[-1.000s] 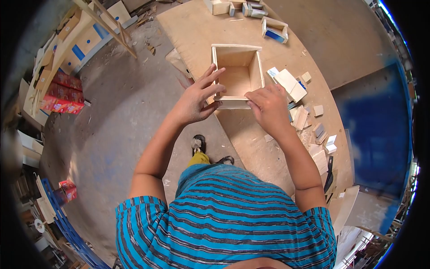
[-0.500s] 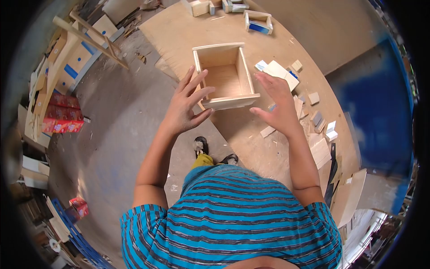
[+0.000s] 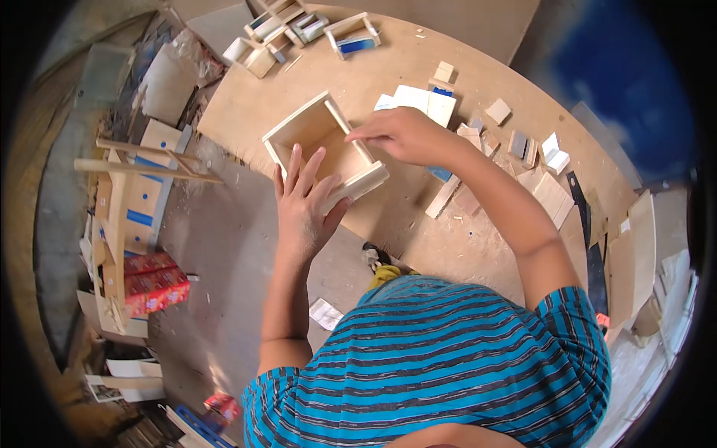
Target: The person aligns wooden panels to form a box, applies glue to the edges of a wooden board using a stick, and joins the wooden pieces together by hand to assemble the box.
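Note:
An open-topped wooden box of pale boards stands near the left edge of the plywood worktable. Over its near left side lies my left hand, fingers spread, partly covering the wall and the opening. My right hand comes in from the right, palm down. Its fingers stretch out to the box's right wall, with the tips at the rim; whether they press on it I cannot tell. Part of the box's inside and its near left corner are hidden by my left hand.
Small wood offcuts and pale boards lie right of the box. A small wooden frame with a blue panel sits at the table's far side. Red cartons stand on the floor at left, near a wooden frame.
My view has swung, and the box now appears turned and farther left. My right hand has moved left to the box's right rim. My left hand stays at its near left side.

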A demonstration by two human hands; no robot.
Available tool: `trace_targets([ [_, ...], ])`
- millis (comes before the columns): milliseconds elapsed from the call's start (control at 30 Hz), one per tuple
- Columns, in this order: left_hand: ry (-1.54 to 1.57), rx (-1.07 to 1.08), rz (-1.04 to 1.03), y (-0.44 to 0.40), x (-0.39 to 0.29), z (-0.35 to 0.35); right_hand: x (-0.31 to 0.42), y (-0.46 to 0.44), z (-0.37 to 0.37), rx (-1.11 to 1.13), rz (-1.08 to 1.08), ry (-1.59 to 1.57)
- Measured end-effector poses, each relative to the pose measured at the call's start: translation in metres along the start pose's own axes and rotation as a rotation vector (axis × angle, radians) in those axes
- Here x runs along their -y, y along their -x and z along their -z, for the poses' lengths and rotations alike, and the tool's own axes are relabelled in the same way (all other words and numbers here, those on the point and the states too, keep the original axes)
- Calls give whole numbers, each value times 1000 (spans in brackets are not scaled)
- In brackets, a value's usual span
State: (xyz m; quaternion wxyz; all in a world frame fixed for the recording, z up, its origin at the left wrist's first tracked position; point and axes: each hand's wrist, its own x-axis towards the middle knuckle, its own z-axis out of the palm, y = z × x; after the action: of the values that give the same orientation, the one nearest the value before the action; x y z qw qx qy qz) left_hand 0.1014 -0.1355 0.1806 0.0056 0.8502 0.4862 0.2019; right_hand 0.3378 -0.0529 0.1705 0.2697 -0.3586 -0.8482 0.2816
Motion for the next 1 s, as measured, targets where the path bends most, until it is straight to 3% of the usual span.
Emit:
trace_targets([
  [67, -33, 28, -8, 1, 1, -2, -3, -14, 2, 99, 19, 88],
  [100, -48, 39, -10, 2, 1, -1, -4, -19, 1, 8, 57, 83],
  [200, 42, -33, 55, 4, -2, 6, -5, -29, 9, -93, -219, -56],
  [300, 280, -243, 118, 12, 28, 3, -23, -26, 7, -194, -315, -112],
  [400, 539, -384, 295, 18, 62, -8, -46, -13, -7, -71, -533, -441],
  [533, 851, -450, 537, 11, 86, -14, -54, -10, -19, 25, -630, -484],
  [633, 958, -401, 523, -11, 107, -10, -36, -14, -12, 73, -680, -429],
  [733, 843, -81, 425, -51, 104, 14, -19, -27, -9, 89, -619, -208],
  [800, 974, 58, 316, -72, 136, 2, -17, -37, -19, 50, -511, 24],
  [1000, 1187, 527, 30, -149, 162, -23, 28, -66, -29, 51, -688, 290],
])
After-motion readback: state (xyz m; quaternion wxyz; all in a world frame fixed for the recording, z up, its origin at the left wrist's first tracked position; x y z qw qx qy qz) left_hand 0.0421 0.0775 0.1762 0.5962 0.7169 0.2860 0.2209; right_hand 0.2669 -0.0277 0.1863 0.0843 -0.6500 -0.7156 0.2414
